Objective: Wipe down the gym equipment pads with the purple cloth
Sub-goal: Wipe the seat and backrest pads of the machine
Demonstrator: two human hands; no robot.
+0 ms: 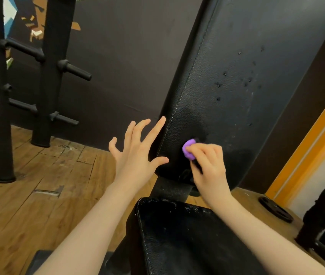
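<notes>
Right hand (209, 163) fingers pinch the balled purple cloth (188, 149) against the back pad (227, 92); left hand (135, 153) fingers splayed wide beside the pad's edge.

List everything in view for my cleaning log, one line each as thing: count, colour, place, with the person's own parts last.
back pad: 1, black with small holes, upright at centre right
seat pad: 1, black, bottom centre
purple cloth: 1, purple, bunched against the lower back pad
rack posts: 2, black with pegs, left
weight plate: 1, black, flat at lower right
floor: 1, brown wood, left
wall stripe: 1, orange, right
left hand: 1, fingers spread, at the back pad's left edge
right hand: 1, grips the cloth
</notes>
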